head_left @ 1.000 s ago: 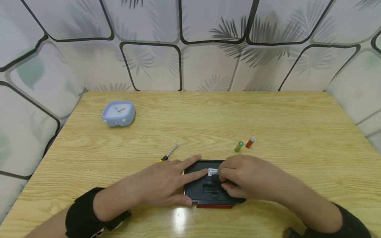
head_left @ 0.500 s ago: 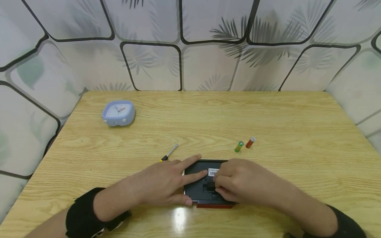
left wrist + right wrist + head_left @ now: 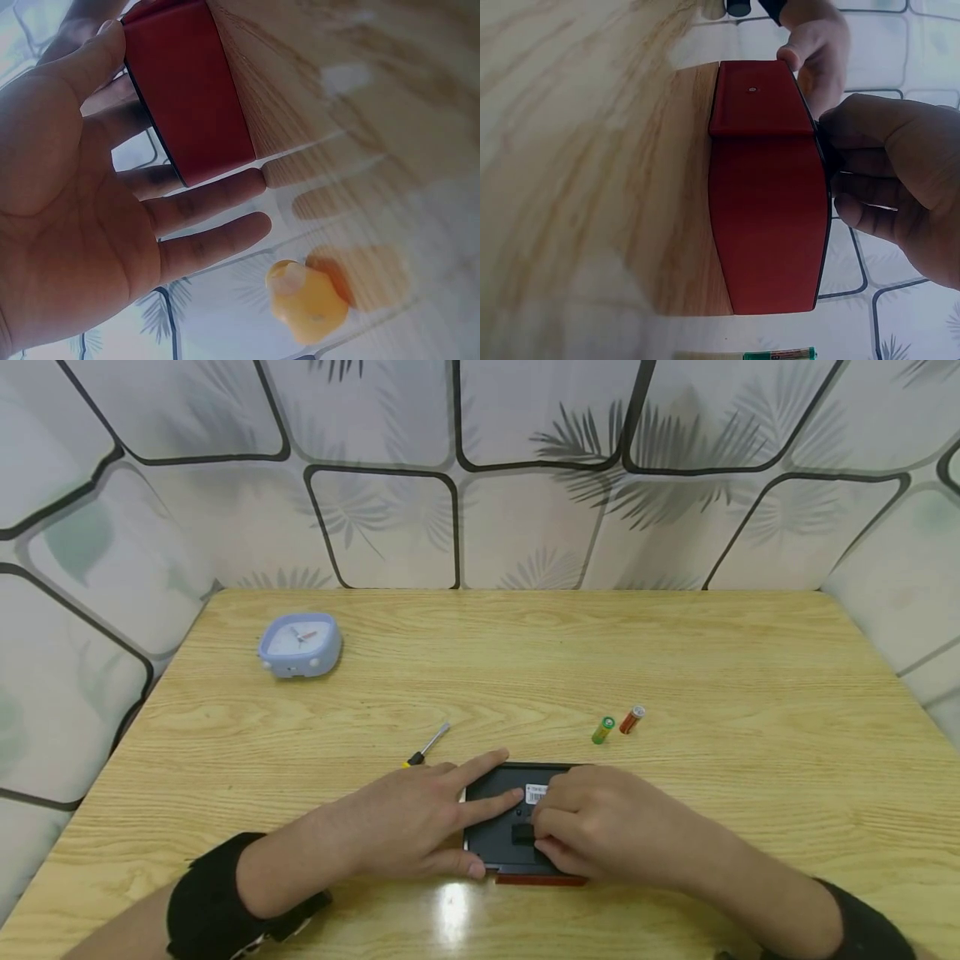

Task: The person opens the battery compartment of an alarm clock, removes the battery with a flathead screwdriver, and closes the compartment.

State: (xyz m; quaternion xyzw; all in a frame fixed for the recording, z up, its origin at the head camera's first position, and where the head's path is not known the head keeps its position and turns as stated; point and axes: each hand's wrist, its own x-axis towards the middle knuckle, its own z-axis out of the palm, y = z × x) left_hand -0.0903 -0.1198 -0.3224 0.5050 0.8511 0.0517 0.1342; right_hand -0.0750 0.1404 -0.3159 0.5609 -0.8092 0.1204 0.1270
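A red box-shaped device with a black back (image 3: 491,831) lies back-up on the table, a white barcode label (image 3: 536,793) on it. Its red side (image 3: 769,217) fills the middle of the right wrist view. My left hand (image 3: 427,822) rests on its left part with fingers spread and straight, thumb at the near edge. My right hand (image 3: 600,822) has curled fingers over the back's right half and pinches a small black cover (image 3: 832,159) against it. Most of that cover is hidden by the fingers.
Beyond the device stand a green battery (image 3: 603,730) and a red battery (image 3: 632,720). A screwdriver (image 3: 427,745) with a yellow-black handle lies past my left hand. A light-blue alarm clock (image 3: 300,646) is at the far left of the table (image 3: 480,660).
My right hand has slid left and slightly nearer over the device's back, bringing the small black cover over the recess there. The left hand and the device have stayed put.
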